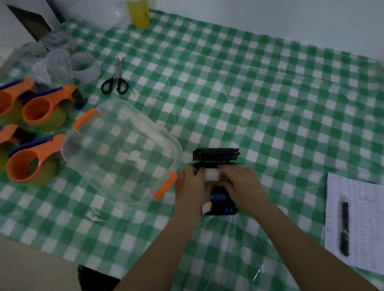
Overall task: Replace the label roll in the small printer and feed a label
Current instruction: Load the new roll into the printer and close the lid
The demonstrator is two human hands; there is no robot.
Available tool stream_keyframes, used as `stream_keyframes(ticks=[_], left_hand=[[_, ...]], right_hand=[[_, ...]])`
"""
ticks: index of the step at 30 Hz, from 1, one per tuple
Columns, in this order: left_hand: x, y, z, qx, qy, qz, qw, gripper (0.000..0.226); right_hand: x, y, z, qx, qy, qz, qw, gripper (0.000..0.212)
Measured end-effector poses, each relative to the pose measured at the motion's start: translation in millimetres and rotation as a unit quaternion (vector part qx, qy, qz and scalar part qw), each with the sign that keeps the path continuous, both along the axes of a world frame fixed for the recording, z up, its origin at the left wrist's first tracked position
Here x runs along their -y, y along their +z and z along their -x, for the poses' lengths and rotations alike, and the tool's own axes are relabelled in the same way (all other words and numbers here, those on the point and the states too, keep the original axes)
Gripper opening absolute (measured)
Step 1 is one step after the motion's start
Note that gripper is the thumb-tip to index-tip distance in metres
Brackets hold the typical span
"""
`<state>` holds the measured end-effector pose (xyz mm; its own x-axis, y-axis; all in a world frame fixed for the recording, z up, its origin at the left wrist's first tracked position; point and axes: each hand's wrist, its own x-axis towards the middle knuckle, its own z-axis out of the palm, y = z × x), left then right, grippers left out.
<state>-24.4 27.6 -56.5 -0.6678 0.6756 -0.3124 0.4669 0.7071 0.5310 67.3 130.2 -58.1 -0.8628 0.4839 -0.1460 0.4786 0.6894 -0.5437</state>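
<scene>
Both hands, left hand [189, 186] & right hand [240, 180], pinch the white label roll [211, 175] between them, over the open black printer [221, 200]. Lid [215, 155] is up, just past fingers.

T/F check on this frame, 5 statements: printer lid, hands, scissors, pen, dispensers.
1. The printer lid is open. True.
2. Both hands, left and right, are at the white label roll. True.
3. The scissors lie on the paper sheet. False: they lie on the tablecloth, far from it.
4. The pen lies on the paper sheet. True.
5. Two orange tape dispensers are present. False: four.
</scene>
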Motion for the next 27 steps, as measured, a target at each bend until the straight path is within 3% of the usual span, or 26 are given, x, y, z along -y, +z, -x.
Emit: stream_keyframes(ticks=[6,9,12,17,22,27], left_hand=[[-2.0,10.0,1.7,0.031,-0.044,0.041,0.998,0.048],[4.8,28.8,-3.0,0.018,-0.061,0.012,0.998,0.049],[-1.2,47.8,2.3,-0.047,-0.139,-0.027,0.989,0.05],[-26.2,63.3,22.7,-0.13,-0.25,0.049,0.958,0.066],[-30.5,56.1,27.6,-0.118,-0.224,0.073,0.965,0.045],[-15.8,49.8,21.3,-0.088,-0.229,0.049,0.968,0.047]], right_hand=[[-9.1,-8.2,4.4,0.007,0.028,-0.059,0.998,0.005],[-6.8,-13.3,0.7,-0.03,0.037,-0.068,0.997,0.008],[-1.8,-18.5,-5.4,-0.043,0.02,-0.083,0.995,0.011],[9.0,-15.5,-8.9,-0.056,-0.059,-0.127,0.989,0.007],[12.2,-12.6,-11.5,-0.046,-0.031,-0.179,0.982,0.014],[14.8,-15.0,-20.1,-0.087,-0.004,-0.252,0.964,0.021]])
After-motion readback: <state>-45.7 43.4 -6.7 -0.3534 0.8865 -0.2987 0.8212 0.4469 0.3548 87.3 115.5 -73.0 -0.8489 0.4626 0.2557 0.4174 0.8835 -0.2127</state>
